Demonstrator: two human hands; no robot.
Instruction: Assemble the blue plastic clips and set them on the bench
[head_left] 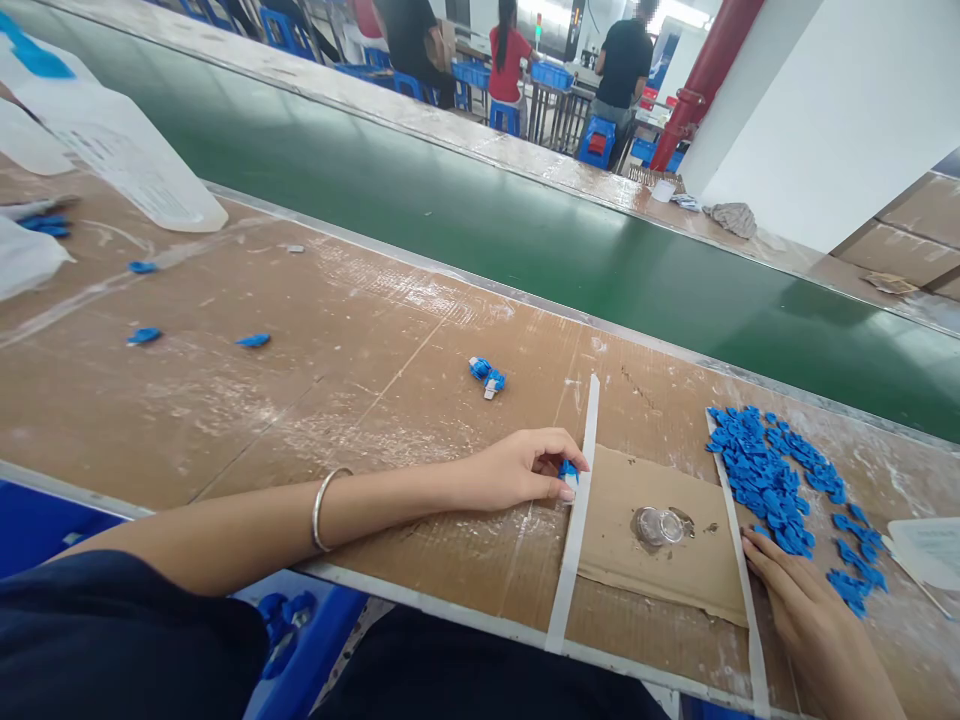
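Note:
My left hand [529, 472] rests on the cardboard-covered bench, thumb and fingers closed around a small blue-and-white piece [571, 474] beside a strip of white tape [576, 520]. Farther back lie two more blue-and-white pieces [487, 377], touching each other. My right hand [802, 610] lies with fingers stretched out at the near edge of a heap of small blue pieces [765, 480]; its thumb is hidden. Between the hands, a brown cardboard sheet [615, 560] carries a small clear round dish [660, 526] with dark smudges around it.
White plastic bottles [127, 150] lie at the far left, near a few loose blue pieces [144, 335]. A green conveyor belt [450, 200] runs behind the bench. At the right edge is a translucent white container [930, 550]. People sit and stand at tables beyond the belt.

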